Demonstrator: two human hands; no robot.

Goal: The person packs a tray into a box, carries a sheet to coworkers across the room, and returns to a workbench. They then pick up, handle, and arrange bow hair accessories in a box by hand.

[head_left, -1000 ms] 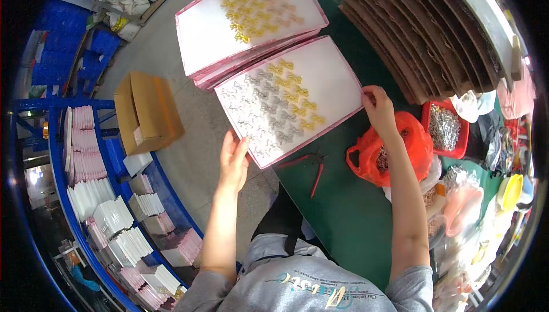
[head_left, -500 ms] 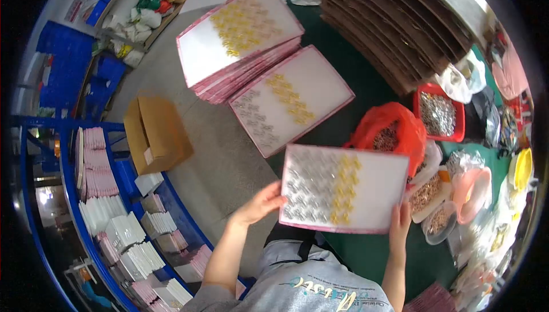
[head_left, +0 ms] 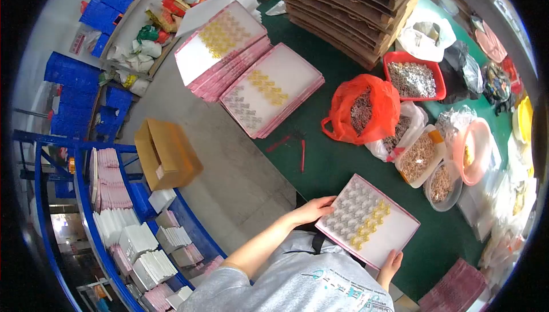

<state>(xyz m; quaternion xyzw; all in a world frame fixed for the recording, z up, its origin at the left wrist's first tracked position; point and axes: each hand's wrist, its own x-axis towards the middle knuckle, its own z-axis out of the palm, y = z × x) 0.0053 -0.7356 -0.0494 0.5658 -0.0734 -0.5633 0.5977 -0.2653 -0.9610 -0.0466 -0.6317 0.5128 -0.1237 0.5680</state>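
Close to my body I hold a flat white panel with a pink edge (head_left: 394, 235), tilted clockwise. Rows of silver pieces (head_left: 357, 197) and gold pieces (head_left: 373, 226) lie on it, too small to name exactly. My left hand (head_left: 313, 210) grips its left edge, and my right hand (head_left: 390, 265) grips its lower right corner; both are closed on it. Farther off on the green table (head_left: 286, 169) sits a stack of similar panels (head_left: 297, 69). A second stack (head_left: 197, 54) stands beside it, its top panel also bearing small gold pieces.
A red bag (head_left: 372, 109), a red basket (head_left: 412, 77) and a clear tub (head_left: 443, 186) hold many small pieces. Brown boards (head_left: 343, 14) are piled at the back. A slim red tool (head_left: 302, 156) lies on the table. At left are a carton (head_left: 166, 154) and blue shelving (head_left: 86, 197).
The panel has come down toward my body and turned clockwise, with both hands still on it. The view has shifted, and the red tool on the table now shows.
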